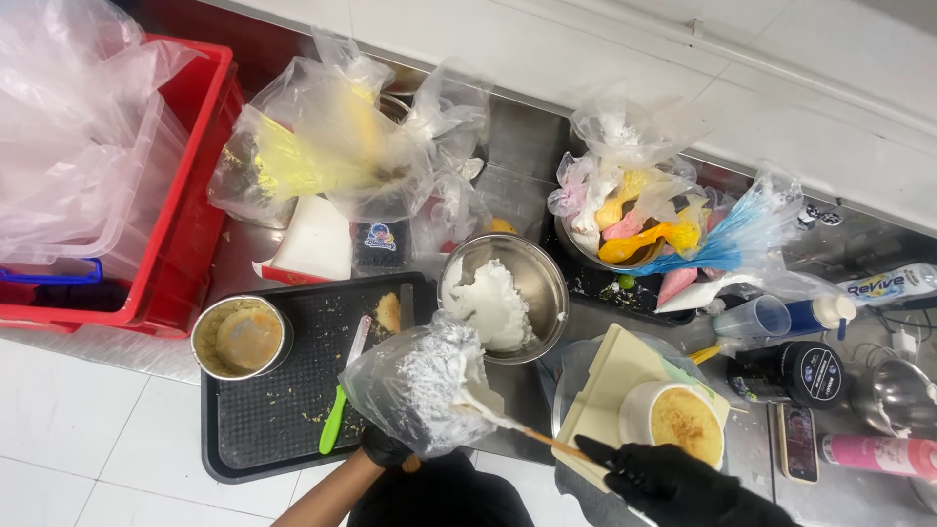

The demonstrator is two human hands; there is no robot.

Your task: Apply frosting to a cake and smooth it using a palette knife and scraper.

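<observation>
My left hand (386, 449), in a black glove, grips a clear plastic piping bag (415, 390) smeared inside with white cream, held above the black tray. My right hand (673, 478), also gloved in black, holds a spatula (493, 410) by its wooden handle; its cream-coated blade is inside the bag's mouth. Just behind the bag stands a steel bowl (537, 278) with a mound of white cream (486, 303). To the right, a small round cake (683, 422) rests on a pale board (610, 376) near my right hand.
A black tray (264, 410) holds a steel tin (240, 337) and a green-handled knife (337, 415). A red crate (185, 224) is at the left. Behind are crumpled bags (332, 146), a bowl of coloured piping bags (649, 224), a black jar (810, 373), a phone (800, 441) and bottles (781, 317).
</observation>
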